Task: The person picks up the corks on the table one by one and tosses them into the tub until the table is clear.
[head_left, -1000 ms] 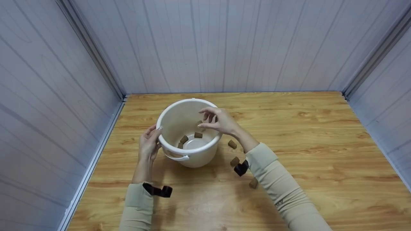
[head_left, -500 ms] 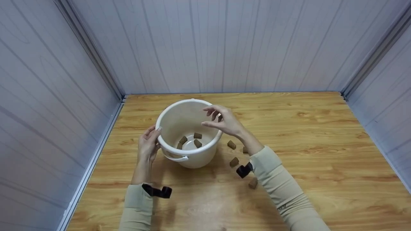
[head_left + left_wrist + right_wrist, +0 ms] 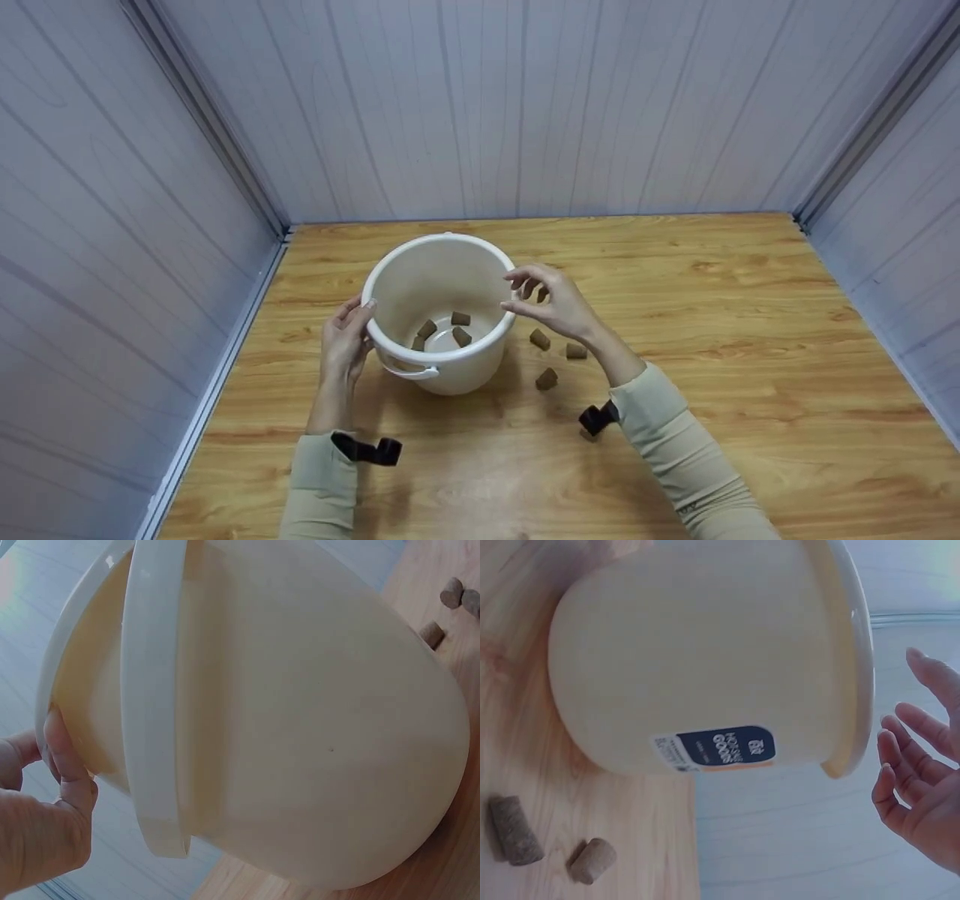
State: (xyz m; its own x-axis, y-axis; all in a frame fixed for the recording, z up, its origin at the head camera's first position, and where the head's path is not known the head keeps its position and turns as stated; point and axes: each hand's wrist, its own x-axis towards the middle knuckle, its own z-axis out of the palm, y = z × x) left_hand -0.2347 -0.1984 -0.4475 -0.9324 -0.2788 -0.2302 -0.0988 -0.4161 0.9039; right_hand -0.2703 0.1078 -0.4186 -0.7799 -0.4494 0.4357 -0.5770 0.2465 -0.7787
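Pinching the round white plastic bucket (image 3: 466, 366) at one side, the left hand (image 3: 345, 336) could let it tip if the spread right hand (image 3: 559, 304) knocks it.

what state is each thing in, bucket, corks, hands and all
Bucket, upright, no lid
Handle, folded down
Label, stuck on
Corks inside, lying at the bottom
Corks outside, scattered on the table, one partly hidden
Left hand, gripping the rim
Right hand, empty
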